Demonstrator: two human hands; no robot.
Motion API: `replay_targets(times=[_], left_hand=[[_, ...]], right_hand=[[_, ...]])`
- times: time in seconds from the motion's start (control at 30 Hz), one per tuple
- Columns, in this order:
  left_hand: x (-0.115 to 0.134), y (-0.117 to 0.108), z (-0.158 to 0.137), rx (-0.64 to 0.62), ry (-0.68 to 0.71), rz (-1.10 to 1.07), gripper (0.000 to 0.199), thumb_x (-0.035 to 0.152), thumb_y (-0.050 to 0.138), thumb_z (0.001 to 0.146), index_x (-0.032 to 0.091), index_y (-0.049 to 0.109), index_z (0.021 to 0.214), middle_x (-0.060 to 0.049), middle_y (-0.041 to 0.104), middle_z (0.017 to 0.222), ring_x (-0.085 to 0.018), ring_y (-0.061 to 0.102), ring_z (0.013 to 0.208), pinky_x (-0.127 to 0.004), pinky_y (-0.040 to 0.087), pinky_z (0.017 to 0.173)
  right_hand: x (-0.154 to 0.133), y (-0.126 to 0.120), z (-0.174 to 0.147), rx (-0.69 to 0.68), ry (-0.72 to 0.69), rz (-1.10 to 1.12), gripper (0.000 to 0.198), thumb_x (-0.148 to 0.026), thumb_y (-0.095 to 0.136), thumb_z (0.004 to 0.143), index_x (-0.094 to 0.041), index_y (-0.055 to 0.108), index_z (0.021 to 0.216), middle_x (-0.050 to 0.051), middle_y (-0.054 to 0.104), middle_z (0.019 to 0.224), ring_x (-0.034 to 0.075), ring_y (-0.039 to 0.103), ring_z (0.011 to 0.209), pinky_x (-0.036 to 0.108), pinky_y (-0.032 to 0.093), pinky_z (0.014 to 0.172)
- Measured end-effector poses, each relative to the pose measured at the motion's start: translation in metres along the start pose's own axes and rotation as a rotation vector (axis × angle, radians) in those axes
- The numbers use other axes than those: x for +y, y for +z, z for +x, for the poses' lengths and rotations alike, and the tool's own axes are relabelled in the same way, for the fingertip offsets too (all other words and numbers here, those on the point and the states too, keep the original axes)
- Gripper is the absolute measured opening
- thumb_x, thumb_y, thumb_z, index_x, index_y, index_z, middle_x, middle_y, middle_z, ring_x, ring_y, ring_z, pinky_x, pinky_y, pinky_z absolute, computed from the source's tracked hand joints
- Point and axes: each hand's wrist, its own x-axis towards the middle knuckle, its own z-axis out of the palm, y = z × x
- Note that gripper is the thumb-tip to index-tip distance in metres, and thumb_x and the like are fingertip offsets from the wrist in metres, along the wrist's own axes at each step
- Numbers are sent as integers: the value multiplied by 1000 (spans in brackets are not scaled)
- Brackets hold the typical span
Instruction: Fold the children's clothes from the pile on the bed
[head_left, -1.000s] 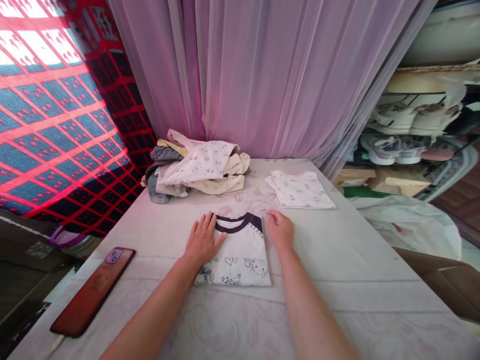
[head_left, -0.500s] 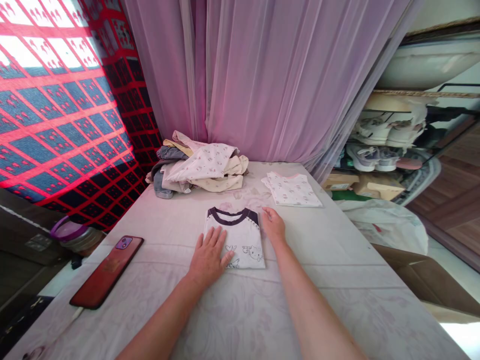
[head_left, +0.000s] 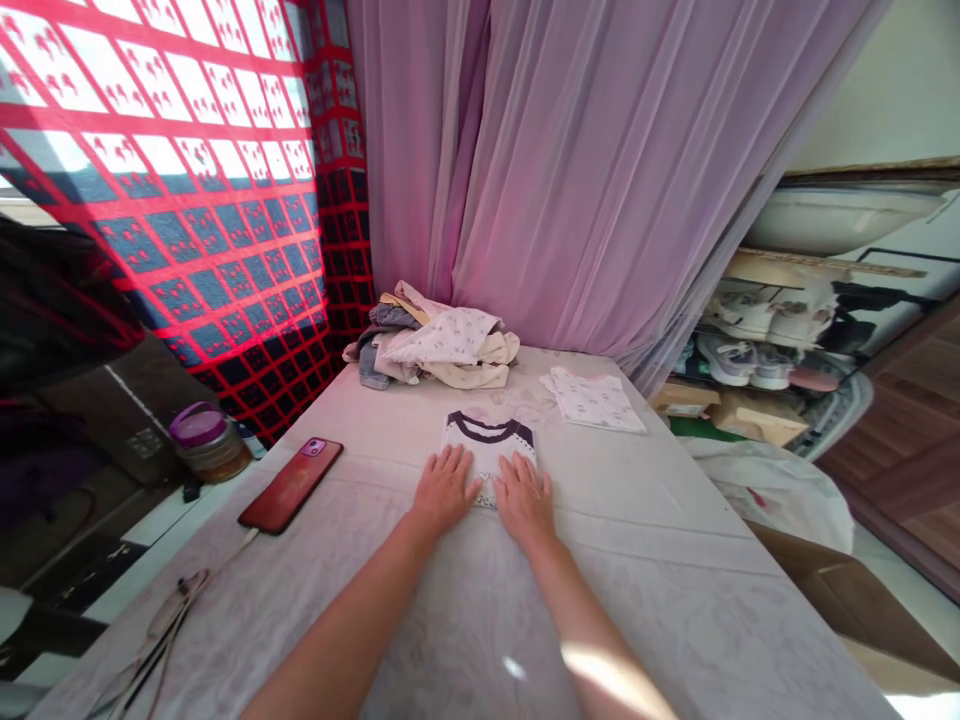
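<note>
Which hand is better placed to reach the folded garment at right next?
Probably the right hand: it rests on the right side of the dark-collared shirt, nearer the folded garment. The left hand lies on the shirt's left side, farther away.

Shirt partly hidden under hands; cables cut off below, curtain above.
</note>
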Motion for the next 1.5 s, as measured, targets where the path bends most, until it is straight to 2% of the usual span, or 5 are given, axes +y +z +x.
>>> replay_targets(times=[0.33,0.77,1.0,1.27,1.5], left_hand=[[-20,-8,-50,24,-101,12,53,44,37,95,18,40,141,-11,40,150,-27,33,139,-46,24,113],[-20,-5,-55,76,-155,11,52,40,42,93,14,46,137,-14,44,147,-28,35,138,-47,26,114],[-24,2,-53,54,-157,61,54,44,40,91,17,48,138,-12,44,147,-29,35,139,-48,28,113],[-31,9,-55,25,-150,6,59,50,38,92,17,46,140,-10,40,150,-28,33,140,-49,26,115],[-30,-8,-28,-56,-399,-171,38,45,40,92,25,63,114,-8,41,150,-28,30,141,-56,23,111]], right_hand=[[32,10,-52,271,93,90,44,-30,41,91,-13,57,129,16,52,136,26,47,125,39,35,105],[27,6,-56,201,95,15,44,-24,43,89,-17,57,130,12,55,135,27,47,127,40,31,108],[33,20,-57,225,76,8,44,-27,41,88,-22,59,129,10,56,135,28,46,129,45,32,108],[56,4,-31,79,140,155,47,-37,40,86,-24,58,128,8,66,120,25,59,111,35,47,89],[61,-26,10,-201,369,317,36,-41,47,84,-22,65,109,6,74,95,21,68,87,29,45,71]])
